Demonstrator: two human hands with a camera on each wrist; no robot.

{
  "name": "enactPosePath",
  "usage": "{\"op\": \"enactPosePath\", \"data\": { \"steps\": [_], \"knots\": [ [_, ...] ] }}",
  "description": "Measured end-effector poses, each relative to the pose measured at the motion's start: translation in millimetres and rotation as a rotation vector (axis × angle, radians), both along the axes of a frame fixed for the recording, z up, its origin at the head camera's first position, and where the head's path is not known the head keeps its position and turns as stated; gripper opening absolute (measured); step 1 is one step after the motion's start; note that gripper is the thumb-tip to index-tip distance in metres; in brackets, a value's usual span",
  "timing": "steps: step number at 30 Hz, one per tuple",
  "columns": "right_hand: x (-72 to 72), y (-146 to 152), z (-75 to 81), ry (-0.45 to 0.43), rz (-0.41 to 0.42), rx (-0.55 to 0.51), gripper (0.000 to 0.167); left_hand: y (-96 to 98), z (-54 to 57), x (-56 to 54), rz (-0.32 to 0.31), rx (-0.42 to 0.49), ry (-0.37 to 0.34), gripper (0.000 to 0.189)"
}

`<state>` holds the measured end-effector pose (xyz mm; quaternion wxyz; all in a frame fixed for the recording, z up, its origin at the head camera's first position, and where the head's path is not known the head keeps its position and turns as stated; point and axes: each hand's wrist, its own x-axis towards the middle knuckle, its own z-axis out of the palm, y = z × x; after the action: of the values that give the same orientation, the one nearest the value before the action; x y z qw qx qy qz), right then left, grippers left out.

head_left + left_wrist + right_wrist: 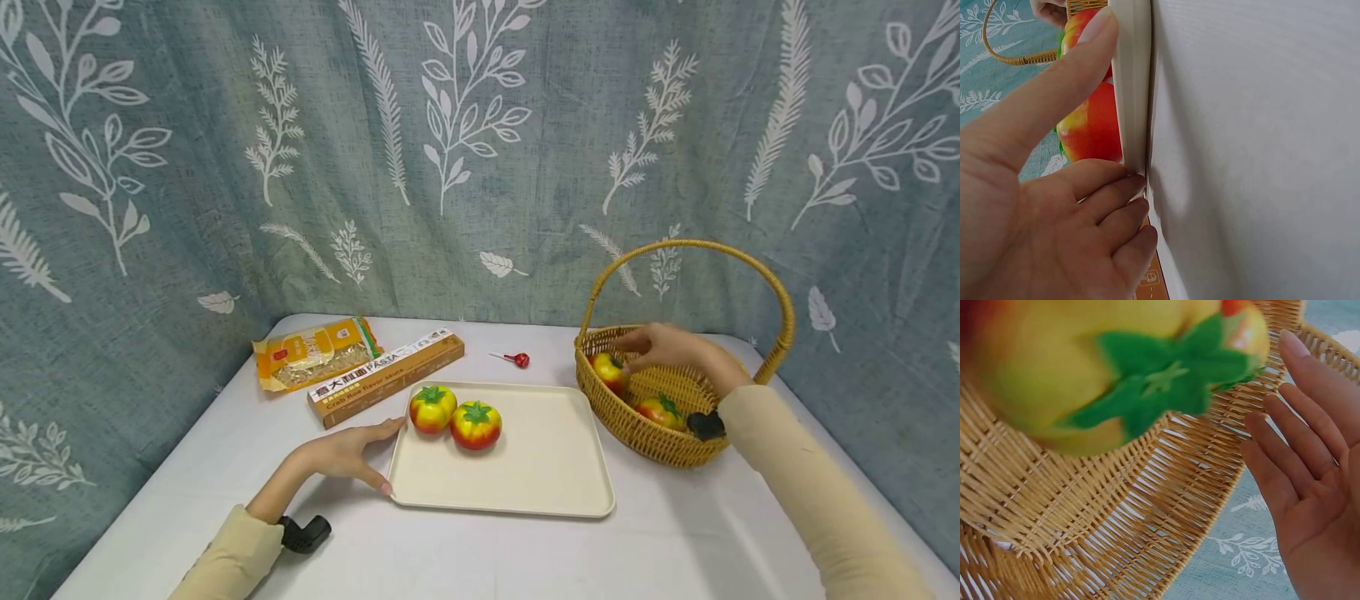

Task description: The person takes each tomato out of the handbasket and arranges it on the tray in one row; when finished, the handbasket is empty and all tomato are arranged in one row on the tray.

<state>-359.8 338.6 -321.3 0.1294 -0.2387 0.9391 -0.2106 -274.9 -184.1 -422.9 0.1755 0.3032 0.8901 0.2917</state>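
Two red-and-yellow tomatoes with green leafy tops, one at the left and one beside it, sit on a cream tray. My left hand touches the tray's left side, thumb at the near corner and fingers along the edge. Inside the wicker basket my right hand reaches down with fingers extended, right beside a tomato at the basket's left wall. Another tomato lies nearer the front of the basket; it fills the top of the right wrist view, where its green top shows.
The basket's tall handle arches over the right arm. Behind the tray lies a red lollipop. A long pasta box and a yellow food bag lie back left, before a leaf-patterned curtain.
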Motion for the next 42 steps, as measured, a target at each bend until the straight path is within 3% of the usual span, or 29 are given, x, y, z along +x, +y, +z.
{"op": "enactPosePath", "data": {
  "steps": [4, 14, 27, 33, 42],
  "knots": [
    [-3.0, 2, -3.9, -0.056, 0.017, -0.014, 0.062, -1.0, -1.4, -0.3, -0.005, 0.002, -0.002, 0.104],
    [-10.8, -3, 1.4, -0.033, 0.056, 0.052, 0.059, -0.2, -0.3, -1.8, 0.005, -0.011, 0.000, 0.103],
    [-24.4, -9, -4.0, -0.108, 0.051, 0.153, 0.063, -0.4, 0.8, 0.2, 0.003, -0.014, 0.007, 0.104],
    [-32.0, -4, -9.5, -0.093, 0.066, 0.145, 0.062, 1.5, 0.1, -3.1, 0.021, -0.020, 0.004, 0.104],
    [-31.1, -6, -13.2, -0.069, 0.117, 0.132, 0.067, 0.1, -0.5, -1.3, 0.018, -0.019, 0.003, 0.105]
  ]
}}
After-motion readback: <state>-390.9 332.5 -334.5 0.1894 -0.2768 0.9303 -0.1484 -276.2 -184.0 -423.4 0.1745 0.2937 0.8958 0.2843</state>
